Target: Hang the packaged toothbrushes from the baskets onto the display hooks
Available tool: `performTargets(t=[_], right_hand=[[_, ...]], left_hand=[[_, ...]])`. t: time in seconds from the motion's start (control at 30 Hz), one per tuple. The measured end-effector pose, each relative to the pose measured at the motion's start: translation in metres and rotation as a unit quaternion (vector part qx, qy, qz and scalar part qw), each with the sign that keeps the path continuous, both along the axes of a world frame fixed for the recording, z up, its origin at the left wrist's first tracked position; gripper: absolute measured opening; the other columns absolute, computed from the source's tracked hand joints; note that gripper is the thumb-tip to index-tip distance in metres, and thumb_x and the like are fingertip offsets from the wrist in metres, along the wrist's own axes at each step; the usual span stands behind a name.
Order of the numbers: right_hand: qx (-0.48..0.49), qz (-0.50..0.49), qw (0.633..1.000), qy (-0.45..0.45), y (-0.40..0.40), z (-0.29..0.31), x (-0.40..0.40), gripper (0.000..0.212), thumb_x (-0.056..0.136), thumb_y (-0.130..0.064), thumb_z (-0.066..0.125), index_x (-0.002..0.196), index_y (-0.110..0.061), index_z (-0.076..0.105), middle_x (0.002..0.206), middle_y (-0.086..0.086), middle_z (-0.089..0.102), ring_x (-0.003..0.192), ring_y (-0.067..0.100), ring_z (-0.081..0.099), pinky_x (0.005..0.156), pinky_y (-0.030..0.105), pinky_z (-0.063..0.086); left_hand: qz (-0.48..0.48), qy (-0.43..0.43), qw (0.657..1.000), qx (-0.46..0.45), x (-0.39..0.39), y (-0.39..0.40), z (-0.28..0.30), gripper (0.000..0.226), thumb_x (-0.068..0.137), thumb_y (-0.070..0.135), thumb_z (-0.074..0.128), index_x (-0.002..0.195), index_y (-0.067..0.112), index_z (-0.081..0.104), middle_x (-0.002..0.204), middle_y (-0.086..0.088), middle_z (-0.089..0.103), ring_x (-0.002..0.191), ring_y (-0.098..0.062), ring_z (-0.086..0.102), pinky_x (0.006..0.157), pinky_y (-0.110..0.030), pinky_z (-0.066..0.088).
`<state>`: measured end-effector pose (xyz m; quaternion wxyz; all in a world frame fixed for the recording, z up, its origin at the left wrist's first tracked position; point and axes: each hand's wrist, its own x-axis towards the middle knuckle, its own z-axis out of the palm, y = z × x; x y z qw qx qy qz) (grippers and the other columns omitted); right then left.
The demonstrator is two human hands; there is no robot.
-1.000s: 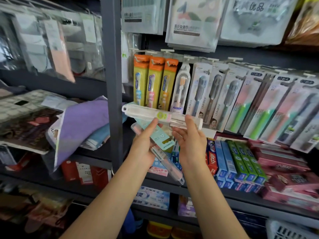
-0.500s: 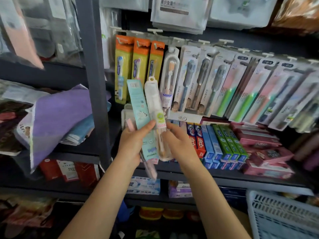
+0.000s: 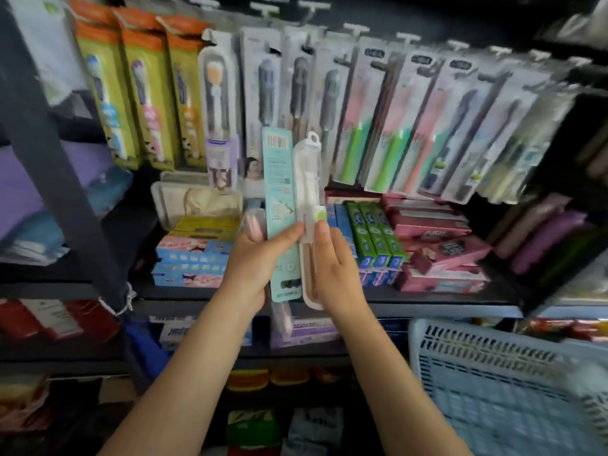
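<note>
Nearest the camera, at lower right, stands a pale blue slotted plastic basket (image 3: pixel 503 383), its rim just beside the right forearm. Above it the two bare hands meet in front of the shelves. The left hand (image 3: pixel 255 263) grips a flat teal cardboard-backed toothbrush pack (image 3: pixel 281 205) with the thumb laid across its face, and a pink-tinted clear pack (image 3: pixel 253 225) shows behind the fingers (how many packs lie in that fist I cannot tell). The right hand (image 3: pixel 332 268) pinches a slim clear plastic toothbrush case with a round hang hole at its top (image 3: pixel 309 199), thumb on the front, fingers curled behind; the case stands upright, touching the teal pack's right edge.

These packs look light and fairly stiff, but the smooth case is likely slippery, and its thin top tab would probably bend or tear if forced. The lower half seems the best place to hold it, leaving the hole free and steering the top onto a peg.

Beyond the hands lie boxed toothpastes in blue and green (image 3: pixel 371 232) on the shelf board. Farthest back hangs the row of already hung toothbrush packs (image 3: pixel 394 120), orange-topped yellow ones at left, under white-tipped display hooks (image 3: pixel 355 28), blurred here.
</note>
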<state>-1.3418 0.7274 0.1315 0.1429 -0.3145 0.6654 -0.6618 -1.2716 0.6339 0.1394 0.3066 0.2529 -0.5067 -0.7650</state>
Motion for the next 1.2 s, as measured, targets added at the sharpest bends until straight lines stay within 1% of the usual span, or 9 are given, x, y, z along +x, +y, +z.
performTargets(t=[0.07, 0.17, 0.3, 0.47, 0.63, 0.7, 1.0, 1.13, 1.2], right_hand=[[-0.02, -0.017, 1.0, -0.001, 0.035, 0.001, -0.033, 0.034, 0.107, -0.034, 0.042, 0.093, -0.006, 0.055, 0.075, -0.01, 0.055, 0.064, -0.004, 0.053, 0.062, 0.011, 0.043], [-0.031, -0.051, 0.998, 0.022, 0.101, 0.003, -0.098, 0.028, 0.105, -0.036, 0.046, 0.09, -0.013, 0.05, 0.078, -0.008, 0.053, 0.067, 0.001, 0.051, 0.065, 0.017, 0.044], [-0.054, -0.101, 0.993, 0.034, 0.186, 0.014, -0.185, 0.03, 0.104, -0.034, 0.049, 0.096, -0.006, 0.053, 0.078, -0.007, 0.055, 0.066, -0.002, 0.053, 0.063, 0.015, 0.045], [-0.078, -0.151, 0.985, 0.022, 0.25, 0.036, -0.259, 0.035, 0.103, -0.037, 0.052, 0.096, -0.003, 0.055, 0.079, -0.001, 0.057, 0.065, 0.002, 0.053, 0.059, 0.017, 0.045], [-0.074, -0.133, 0.988, -0.027, 0.268, 0.06, -0.303, 0.015, 0.104, -0.024, 0.05, 0.106, -0.014, 0.06, 0.094, -0.004, 0.067, 0.081, 0.0, 0.065, 0.061, 0.013, 0.047], [-0.093, -0.123, 0.988, -0.03, 0.271, 0.068, -0.313, 0.015, 0.102, -0.018, 0.049, 0.109, -0.014, 0.062, 0.096, -0.004, 0.068, 0.074, -0.007, 0.065, 0.058, 0.011, 0.047], [-0.112, -0.081, 0.99, -0.024, 0.268, 0.081, -0.339, 0.022, 0.105, -0.022, 0.05, 0.108, -0.016, 0.07, 0.096, -0.001, 0.077, 0.087, 0.013, 0.074, 0.069, 0.024, 0.058], [-0.105, -0.088, 0.99, -0.033, 0.268, 0.074, -0.346, 0.018, 0.104, -0.026, 0.052, 0.098, -0.022, 0.069, 0.089, -0.006, 0.076, 0.085, 0.011, 0.074, 0.075, 0.031, 0.061], [-0.101, -0.089, 0.99, -0.032, 0.267, 0.071, -0.348, 0.018, 0.103, -0.028, 0.053, 0.101, -0.022, 0.07, 0.089, -0.007, 0.076, 0.084, 0.009, 0.074, 0.075, 0.03, 0.061]], left_hand=[[-0.017, -0.005, 1.0, -0.02, -0.036, 0.033, 0.0, 0.01, 0.087, 0.015, 0.076, 0.096, 0.019, 0.077, 0.092, -0.005, 0.079, 0.084, -0.022, 0.077, 0.073, -0.037, 0.061], [-0.05, -0.01, 0.998, -0.04, -0.102, 0.097, -0.004, 0.022, 0.079, 0.02, 0.08, 0.101, 0.017, 0.078, 0.096, -0.009, 0.079, 0.089, -0.027, 0.076, 0.079, -0.041, 0.059], [-0.076, -0.021, 0.996, -0.034, -0.194, 0.183, 0.0, 0.014, 0.083, 0.016, 0.079, 0.097, 0.015, 0.078, 0.094, -0.011, 0.078, 0.08, -0.024, 0.075, 0.069, -0.035, 0.059], [-0.106, -0.02, 0.994, -0.024, -0.273, 0.251, 0.026, 0.018, 0.082, 0.019, 0.081, 0.099, 0.013, 0.079, 0.093, -0.011, 0.078, 0.083, -0.028, 0.076, 0.072, -0.039, 0.059], [-0.09, -0.018, 0.995, -0.027, -0.309, 0.273, 0.053, 0.021, 0.082, 0.021, 0.081, 0.101, 0.016, 0.076, 0.088, -0.007, 0.079, 0.078, -0.025, 0.077, 0.065, -0.036, 0.06], [-0.088, -0.011, 0.995, -0.04, -0.318, 0.277, 0.063, 0.024, 0.082, 0.023, 0.081, 0.105, 0.017, 0.074, 0.089, -0.005, 0.079, 0.08, -0.023, 0.077, 0.066, -0.037, 0.061], [-0.053, 0.033, 0.998, -0.03, -0.343, 0.277, 0.076, 0.023, 0.083, 0.018, 0.08, 0.105, 0.014, 0.075, 0.09, -0.009, 0.079, 0.077, -0.023, 0.076, 0.059, -0.031, 0.057], [-0.041, 0.023, 0.998, -0.037, -0.349, 0.277, 0.07, 0.027, 0.081, 0.019, 0.082, 0.107, 0.012, 0.075, 0.092, -0.009, 0.079, 0.08, -0.024, 0.077, 0.063, -0.032, 0.058], [-0.036, 0.026, 0.998, -0.037, -0.351, 0.277, 0.067, 0.026, 0.083, 0.018, 0.081, 0.107, 0.012, 0.075, 0.092, -0.009, 0.079, 0.081, -0.025, 0.077, 0.064, -0.033, 0.058]])
